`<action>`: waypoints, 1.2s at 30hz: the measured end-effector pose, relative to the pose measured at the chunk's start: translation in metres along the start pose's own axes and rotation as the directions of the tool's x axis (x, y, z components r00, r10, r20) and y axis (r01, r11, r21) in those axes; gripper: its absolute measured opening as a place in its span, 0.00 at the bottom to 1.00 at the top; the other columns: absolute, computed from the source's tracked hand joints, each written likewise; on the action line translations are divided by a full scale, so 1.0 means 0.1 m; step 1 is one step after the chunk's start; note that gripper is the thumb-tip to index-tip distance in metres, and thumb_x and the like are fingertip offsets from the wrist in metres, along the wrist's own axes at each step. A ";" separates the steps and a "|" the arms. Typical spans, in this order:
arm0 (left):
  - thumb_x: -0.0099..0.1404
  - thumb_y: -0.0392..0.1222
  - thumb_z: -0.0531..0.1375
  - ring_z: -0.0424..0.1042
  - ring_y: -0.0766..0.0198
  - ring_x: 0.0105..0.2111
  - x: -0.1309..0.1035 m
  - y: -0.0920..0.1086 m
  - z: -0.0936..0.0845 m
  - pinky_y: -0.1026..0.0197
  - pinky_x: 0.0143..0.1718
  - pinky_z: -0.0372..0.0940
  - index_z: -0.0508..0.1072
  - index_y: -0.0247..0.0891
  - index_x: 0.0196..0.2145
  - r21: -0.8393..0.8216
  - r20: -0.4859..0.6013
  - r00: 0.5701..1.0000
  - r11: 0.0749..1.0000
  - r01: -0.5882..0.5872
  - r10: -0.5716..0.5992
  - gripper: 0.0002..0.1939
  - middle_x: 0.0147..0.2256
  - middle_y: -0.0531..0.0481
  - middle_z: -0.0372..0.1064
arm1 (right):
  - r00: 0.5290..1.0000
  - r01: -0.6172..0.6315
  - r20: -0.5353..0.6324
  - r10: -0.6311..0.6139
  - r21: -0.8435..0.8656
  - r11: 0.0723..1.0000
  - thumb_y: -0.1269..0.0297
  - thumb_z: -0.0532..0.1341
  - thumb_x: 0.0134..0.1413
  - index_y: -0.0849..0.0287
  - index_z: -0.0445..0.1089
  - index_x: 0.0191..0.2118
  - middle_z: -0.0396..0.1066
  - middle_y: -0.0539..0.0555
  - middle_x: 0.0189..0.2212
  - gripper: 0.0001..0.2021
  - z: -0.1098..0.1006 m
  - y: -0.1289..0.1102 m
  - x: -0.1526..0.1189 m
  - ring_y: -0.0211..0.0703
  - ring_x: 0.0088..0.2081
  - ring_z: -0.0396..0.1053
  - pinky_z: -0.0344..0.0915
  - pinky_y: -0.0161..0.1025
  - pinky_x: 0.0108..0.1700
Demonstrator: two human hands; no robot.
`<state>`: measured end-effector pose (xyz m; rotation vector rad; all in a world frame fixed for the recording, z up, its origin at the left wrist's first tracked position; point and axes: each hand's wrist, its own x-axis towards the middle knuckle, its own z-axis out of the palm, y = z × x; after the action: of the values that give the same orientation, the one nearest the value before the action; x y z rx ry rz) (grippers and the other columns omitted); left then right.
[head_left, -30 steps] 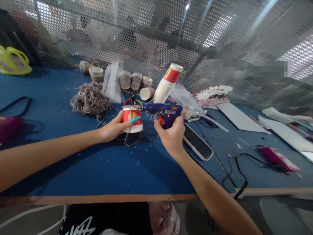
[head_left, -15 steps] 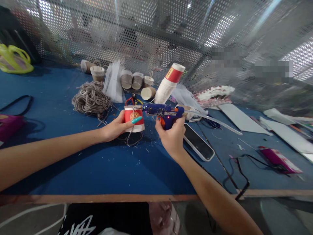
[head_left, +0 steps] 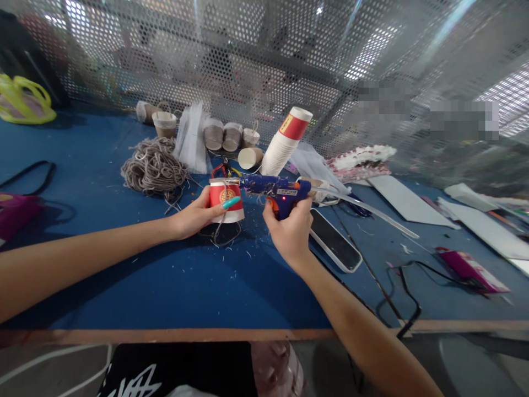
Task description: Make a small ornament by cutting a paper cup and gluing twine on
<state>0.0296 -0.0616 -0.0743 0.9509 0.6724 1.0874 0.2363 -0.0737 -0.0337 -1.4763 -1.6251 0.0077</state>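
My left hand [head_left: 196, 216] grips a red and white paper cup [head_left: 227, 207], turned upside down, with the thumb across its front. Grey cord [head_left: 224, 234] runs down the cup's side and loops onto the table below it. In my right hand [head_left: 290, 231] is a blue glue gun [head_left: 266, 185] with an orange trigger, a lit red light and a long clear glue stick [head_left: 372, 208] sticking out of its back. The gun's nozzle is at the cup's upturned base; whether it touches cannot be made out.
A heap of grey cord [head_left: 154, 168] lies left of the cup. Behind stand a leaning stack of paper cups [head_left: 285, 143] and several cord-wrapped cups [head_left: 214, 134]. A phone [head_left: 335, 241] lies beside my right wrist, with white boards [head_left: 413, 201] further right. A perforated metal screen [head_left: 248, 55] backs the table.
The glue stick's rear end has dipped slightly lower and to the right. My hands, the cup and the glue gun have barely moved.
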 end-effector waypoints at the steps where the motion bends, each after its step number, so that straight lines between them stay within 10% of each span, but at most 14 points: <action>1: 0.57 0.41 0.70 0.75 0.53 0.46 0.00 0.00 0.00 0.45 0.57 0.64 0.63 0.43 0.52 -0.006 0.003 1.000 1.000 -0.001 0.001 0.28 0.43 0.48 0.73 | 1.000 0.000 0.001 0.000 -0.004 1.000 0.53 0.60 0.47 0.53 0.53 0.40 0.73 0.60 0.33 0.18 0.00 0.00 0.00 0.57 0.37 0.75 0.71 0.56 0.41; 36: 0.50 0.39 0.72 0.77 0.51 0.45 0.00 0.06 0.02 0.48 0.54 0.68 0.68 0.40 0.46 -0.104 0.024 1.000 0.995 -0.005 0.008 0.28 0.41 0.48 0.77 | 0.964 0.235 -0.128 -0.234 -0.012 0.972 0.56 0.62 0.50 0.55 0.55 0.44 0.73 0.55 0.29 0.19 0.02 0.13 0.02 0.54 0.31 0.75 0.72 0.51 0.34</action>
<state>0.0291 -0.0616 -0.0681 0.8757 0.5876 1.1043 0.2457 -0.0671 -0.0413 -1.2471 -1.6828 -0.2136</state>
